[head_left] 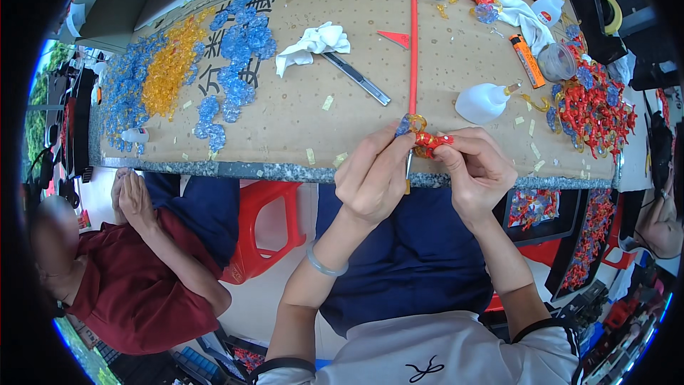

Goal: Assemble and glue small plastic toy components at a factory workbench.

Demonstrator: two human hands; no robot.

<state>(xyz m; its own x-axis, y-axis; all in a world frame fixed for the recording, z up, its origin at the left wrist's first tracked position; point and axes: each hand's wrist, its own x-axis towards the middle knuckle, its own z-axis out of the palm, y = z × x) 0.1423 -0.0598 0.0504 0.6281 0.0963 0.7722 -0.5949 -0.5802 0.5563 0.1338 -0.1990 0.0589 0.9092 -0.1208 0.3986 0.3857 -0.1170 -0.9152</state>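
Over the table's front edge, my left hand (374, 175) and my right hand (474, 171) meet with their fingertips pinched. The right fingers grip a small glossy red figurine (429, 142) by its right end. At its left end, my left fingers pinch a translucent blue and yellow piece (409, 125); whether it is joined to the figurine I cannot tell. A thin metal rod with a yellowish tip (407, 187) shows below the fingers; what it belongs to is hidden. Just beyond, a long red stick (413, 50) lies on the table.
Beyond my hands lie a box cutter (356, 80), a white cloth (313, 44) and a white squeeze bottle (484, 103). Blue pieces (242, 50) and yellow pieces (171, 68) cover the left; red figurines (591, 110) are heaped right. A co-worker (142, 271) sits at left.
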